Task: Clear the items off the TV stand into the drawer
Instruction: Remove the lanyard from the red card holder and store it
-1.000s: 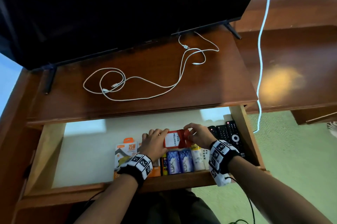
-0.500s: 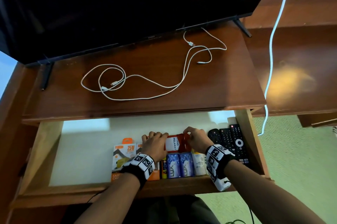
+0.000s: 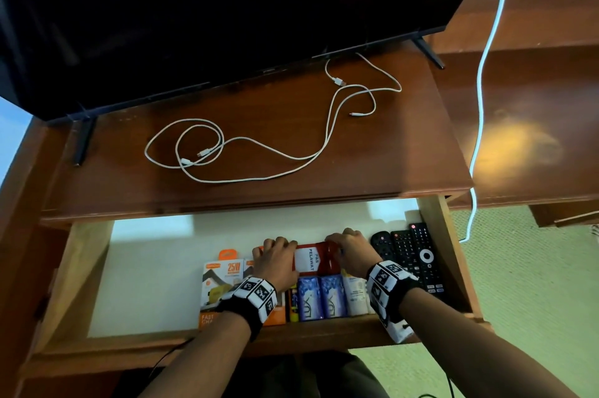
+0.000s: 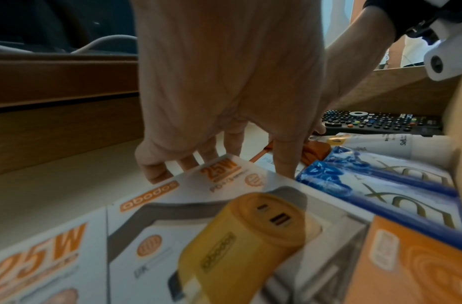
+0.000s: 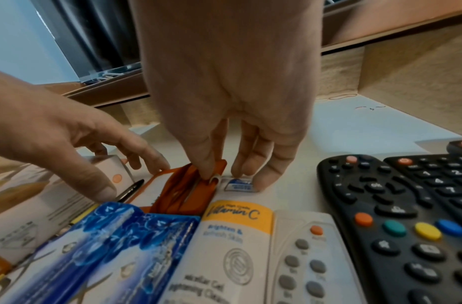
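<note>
A red pass holder with a white label and a red-orange lanyard lies in the open drawer, just behind a row of boxes. My left hand holds its left end, fingers over the far edge and thumb at the near edge. My right hand pinches the lanyard at its clip at the right end. A white charging cable lies in loops on the TV stand top.
In the drawer are charger boxes, a pen, blue soap boxes, a white tube, a small white remote and black remotes. The TV overhangs the stand. Another white cable hangs at the right.
Both hands stay on the red pass holder and have settled it slightly lower in the drawer behind the boxes. The head view has shifted a little.
</note>
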